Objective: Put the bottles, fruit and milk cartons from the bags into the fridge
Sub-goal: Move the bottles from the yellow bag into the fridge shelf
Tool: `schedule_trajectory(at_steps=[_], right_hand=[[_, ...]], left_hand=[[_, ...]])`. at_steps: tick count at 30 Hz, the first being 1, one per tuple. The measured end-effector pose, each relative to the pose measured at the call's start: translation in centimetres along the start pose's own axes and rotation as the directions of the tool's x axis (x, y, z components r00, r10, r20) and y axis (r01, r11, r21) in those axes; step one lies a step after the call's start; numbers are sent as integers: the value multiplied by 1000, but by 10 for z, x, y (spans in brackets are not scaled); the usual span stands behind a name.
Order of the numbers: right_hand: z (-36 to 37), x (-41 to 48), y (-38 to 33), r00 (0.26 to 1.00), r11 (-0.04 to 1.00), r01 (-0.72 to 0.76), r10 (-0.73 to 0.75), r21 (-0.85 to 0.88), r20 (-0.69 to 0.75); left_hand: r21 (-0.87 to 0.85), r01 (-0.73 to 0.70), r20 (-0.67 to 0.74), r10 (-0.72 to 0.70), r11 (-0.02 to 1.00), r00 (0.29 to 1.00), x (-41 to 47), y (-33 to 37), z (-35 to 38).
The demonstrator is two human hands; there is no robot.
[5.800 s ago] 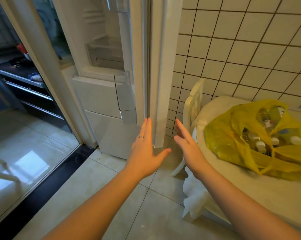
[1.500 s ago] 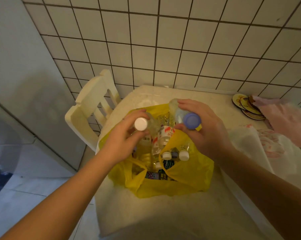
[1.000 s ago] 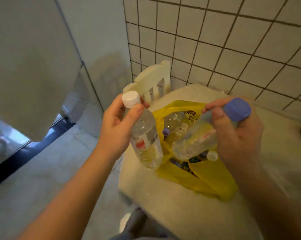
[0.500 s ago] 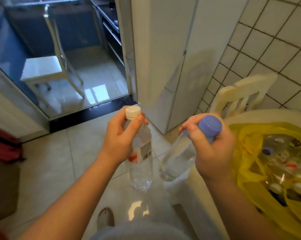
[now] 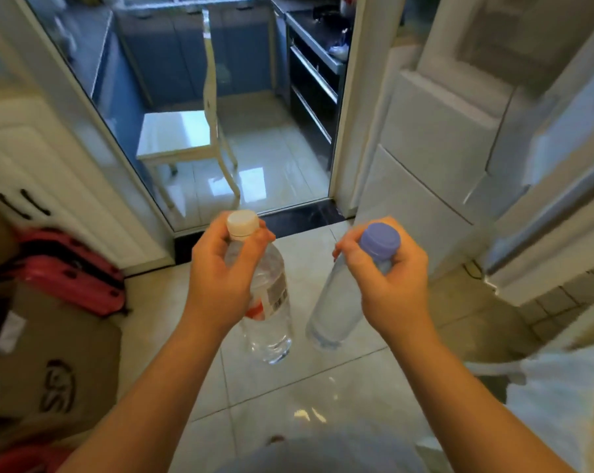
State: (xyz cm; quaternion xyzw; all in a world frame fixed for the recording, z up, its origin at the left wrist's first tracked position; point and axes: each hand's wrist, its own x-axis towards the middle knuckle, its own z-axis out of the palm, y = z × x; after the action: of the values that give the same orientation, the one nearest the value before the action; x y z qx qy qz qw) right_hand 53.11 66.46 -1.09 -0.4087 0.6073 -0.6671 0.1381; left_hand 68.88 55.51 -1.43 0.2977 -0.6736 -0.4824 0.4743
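Hands curled round btl necks: white-cap btl (image 5: pixel 271 322) below left hand (image 5: pixel 217 278), purple-cap btl (image 5: pixel 329 308) below right hand (image 5: pixel 387 288).

Glossy tiled floor (image 5: pixel 288 397), white chair (image 5: pixel 172 131) beyond doorway.

Left hand (image 5: pixel 217 285) and right hand (image 5: pixel 391 291): showing bare, as are both forearms (image 5: pixel 145 397).
Clothing (image 5: pixel 322 452): wearing something grey-blue, blurring at bottom centre.
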Motion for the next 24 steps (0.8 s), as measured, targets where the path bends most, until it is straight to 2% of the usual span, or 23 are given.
schedule_trajectory(at_steps=[6, 13, 19, 24], right_hand=[[59, 88, 27, 1000, 1000, 9, -10, 29, 27], [95, 244, 77, 998, 997, 59, -59, 51, 1], [86, 392, 116, 988, 992, 121, -119, 21, -96], [49, 479, 130, 965, 991, 125, -131, -39, -226]], left_hand=[[64, 23, -54, -19, 998, 998, 84, -30, -13], [212, -102, -58, 117, 972, 991, 238, -67, 18], [178, -199, -18, 205, 964, 979, 380, -90, 84], [117, -273, 49, 269, 955, 962, 471, -96, 154]])
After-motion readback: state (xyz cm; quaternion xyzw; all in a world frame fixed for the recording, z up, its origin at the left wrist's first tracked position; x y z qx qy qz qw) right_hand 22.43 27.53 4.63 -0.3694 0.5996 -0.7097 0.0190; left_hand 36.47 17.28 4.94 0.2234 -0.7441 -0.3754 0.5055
